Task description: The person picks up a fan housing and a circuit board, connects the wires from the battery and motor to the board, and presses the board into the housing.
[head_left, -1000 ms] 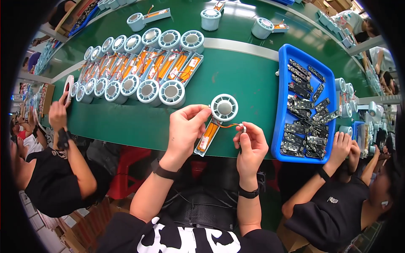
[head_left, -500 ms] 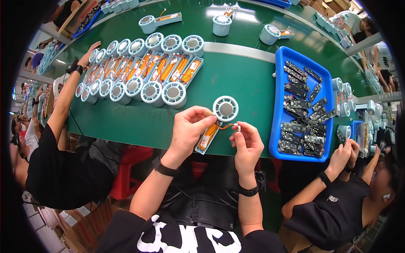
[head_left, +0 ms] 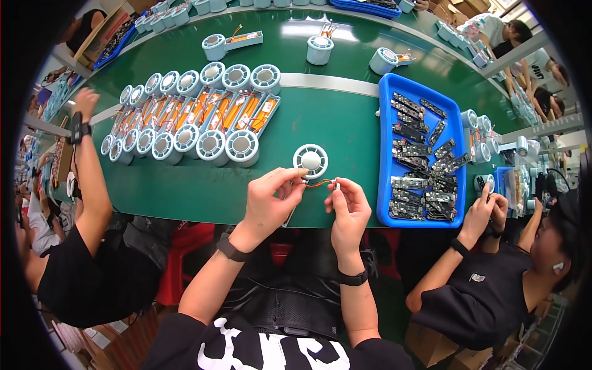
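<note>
A light-blue handheld fan housing (head_left: 310, 161) with a round, slatted head lies on the green bench in front of me. My left hand (head_left: 274, 200) is closed in a pinch at the neck of this housing and covers most of its handle. Exactly what its fingertips grip there is hidden. Thin red and yellow wires (head_left: 319, 183) stretch from the neck to my right hand (head_left: 347, 209). Between its thumb and forefinger, the right hand pinches a small pale connector (head_left: 335, 184) at the wires' end.
Similar housings with orange batteries (head_left: 231, 114) stand in a double row at left. A blue tray (head_left: 383, 185) of black circuit boards sits at right. Several housings stand on the far strip, one of them a light-blue unit (head_left: 319, 50). People sit close on both sides.
The view has shifted slightly. My left hand now hides the handle and battery that showed before. At left, the neighbour's hand has come away from the row. Both my hands keep their pinches.
</note>
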Action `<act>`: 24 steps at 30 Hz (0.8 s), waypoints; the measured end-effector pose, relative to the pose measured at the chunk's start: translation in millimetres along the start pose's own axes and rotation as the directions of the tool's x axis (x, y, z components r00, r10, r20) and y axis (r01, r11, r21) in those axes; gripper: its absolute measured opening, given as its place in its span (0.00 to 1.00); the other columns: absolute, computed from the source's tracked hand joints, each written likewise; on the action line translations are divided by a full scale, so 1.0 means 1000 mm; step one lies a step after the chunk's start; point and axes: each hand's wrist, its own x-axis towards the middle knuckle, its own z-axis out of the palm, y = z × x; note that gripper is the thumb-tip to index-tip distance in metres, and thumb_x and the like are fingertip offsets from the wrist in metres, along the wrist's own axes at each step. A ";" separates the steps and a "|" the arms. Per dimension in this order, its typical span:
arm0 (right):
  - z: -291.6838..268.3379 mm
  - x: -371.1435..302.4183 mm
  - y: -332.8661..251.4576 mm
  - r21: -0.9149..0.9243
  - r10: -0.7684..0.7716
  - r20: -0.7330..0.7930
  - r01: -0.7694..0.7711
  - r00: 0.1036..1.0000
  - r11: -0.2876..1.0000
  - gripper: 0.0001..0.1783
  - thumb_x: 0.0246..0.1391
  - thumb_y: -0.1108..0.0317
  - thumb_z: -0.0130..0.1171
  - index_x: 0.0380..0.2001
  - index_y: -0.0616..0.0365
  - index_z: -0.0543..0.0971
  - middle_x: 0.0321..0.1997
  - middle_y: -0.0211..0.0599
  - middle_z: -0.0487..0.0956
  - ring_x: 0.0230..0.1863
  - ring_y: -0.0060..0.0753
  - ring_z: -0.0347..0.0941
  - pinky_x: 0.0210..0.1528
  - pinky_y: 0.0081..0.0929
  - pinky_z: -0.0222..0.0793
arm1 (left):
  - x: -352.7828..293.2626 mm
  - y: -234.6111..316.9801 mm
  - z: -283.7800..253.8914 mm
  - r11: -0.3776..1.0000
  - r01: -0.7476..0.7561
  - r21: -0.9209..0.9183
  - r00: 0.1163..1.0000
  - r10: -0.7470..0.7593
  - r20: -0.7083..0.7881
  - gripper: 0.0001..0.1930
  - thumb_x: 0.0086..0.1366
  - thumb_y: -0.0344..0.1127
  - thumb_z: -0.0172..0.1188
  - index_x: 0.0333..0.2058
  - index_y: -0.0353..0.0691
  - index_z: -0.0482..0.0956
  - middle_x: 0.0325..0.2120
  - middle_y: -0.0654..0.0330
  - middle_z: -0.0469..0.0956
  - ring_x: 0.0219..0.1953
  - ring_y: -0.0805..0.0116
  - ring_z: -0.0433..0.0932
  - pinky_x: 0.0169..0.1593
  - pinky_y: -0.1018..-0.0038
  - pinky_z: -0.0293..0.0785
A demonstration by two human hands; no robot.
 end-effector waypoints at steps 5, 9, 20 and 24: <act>0.006 -0.012 0.002 -0.255 -0.184 -0.101 0.153 0.978 0.955 0.13 0.62 0.75 0.61 0.50 0.65 0.78 0.43 0.36 0.81 0.35 0.21 0.77 0.34 0.17 0.74 | 0.003 -0.002 0.006 0.975 -0.205 0.079 0.978 0.207 -0.015 0.10 0.55 0.19 0.69 0.36 0.36 0.85 0.30 0.60 0.84 0.25 0.74 0.77 0.28 0.79 0.73; 0.010 -0.018 -0.003 -0.525 -0.378 -0.004 0.319 0.926 0.789 0.13 0.60 0.78 0.63 0.49 0.65 0.78 0.45 0.39 0.80 0.36 0.23 0.78 0.37 0.19 0.76 | 0.004 -0.005 0.005 0.926 -0.352 0.136 0.935 0.354 0.012 0.11 0.53 0.22 0.72 0.36 0.36 0.85 0.30 0.59 0.84 0.25 0.67 0.78 0.28 0.75 0.75; 0.012 -0.029 -0.003 -0.616 -0.396 0.107 0.373 0.912 0.694 0.12 0.57 0.81 0.64 0.45 0.66 0.81 0.45 0.40 0.79 0.36 0.23 0.79 0.37 0.20 0.78 | 0.000 -0.001 0.002 0.834 -0.467 0.293 0.884 0.428 0.190 0.12 0.53 0.24 0.71 0.37 0.36 0.83 0.28 0.59 0.81 0.26 0.63 0.77 0.28 0.71 0.75; 0.015 -0.031 -0.003 -0.502 -0.278 0.029 0.254 0.960 0.827 0.12 0.57 0.82 0.63 0.45 0.66 0.82 0.44 0.39 0.80 0.34 0.22 0.79 0.35 0.19 0.78 | 0.000 0.000 0.001 0.806 -0.492 0.327 0.868 0.428 0.252 0.12 0.53 0.24 0.69 0.38 0.35 0.82 0.27 0.59 0.80 0.26 0.63 0.77 0.29 0.70 0.74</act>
